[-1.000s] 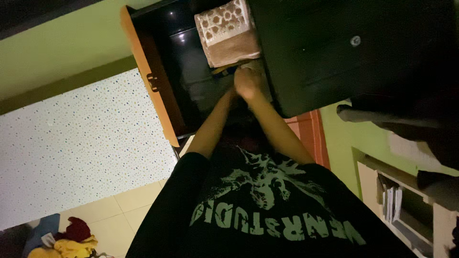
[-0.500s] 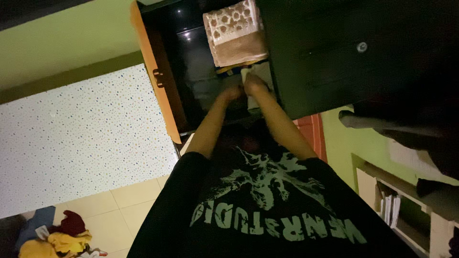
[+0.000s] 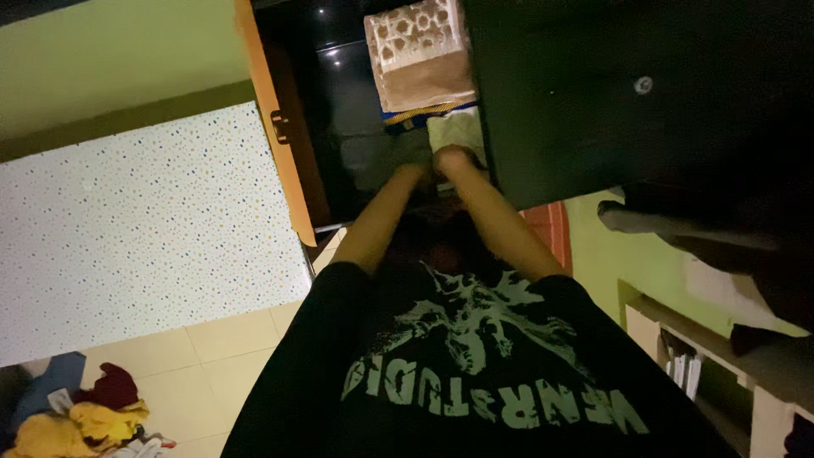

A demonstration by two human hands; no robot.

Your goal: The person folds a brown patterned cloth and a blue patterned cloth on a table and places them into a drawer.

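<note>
Both my arms reach forward into a dark open wardrobe [image 3: 356,102]. My right hand [image 3: 454,159] is closed in a fist at the near edge of a pale folded cloth [image 3: 458,131] on the shelf. My left hand [image 3: 411,174] lies just beside it in shadow, and its fingers are not clear. Behind the pale cloth lies a thin blue and yellow fabric [image 3: 411,116], and further in a folded brown towel with a white patterned band [image 3: 420,55]. My black printed shirt [image 3: 475,365] fills the lower part of the view.
The orange wardrobe door [image 3: 275,136] stands open to the left. A dark door with a round knob [image 3: 644,85] is on the right. A white speckled surface [image 3: 144,220], a clothes pile on the tiled floor [image 3: 76,416] and a shelf with books [image 3: 691,365] surround me.
Both hands have drawn back toward me from under the brown towel. More of the pale folded cloth shows now. The view has shifted slightly.
</note>
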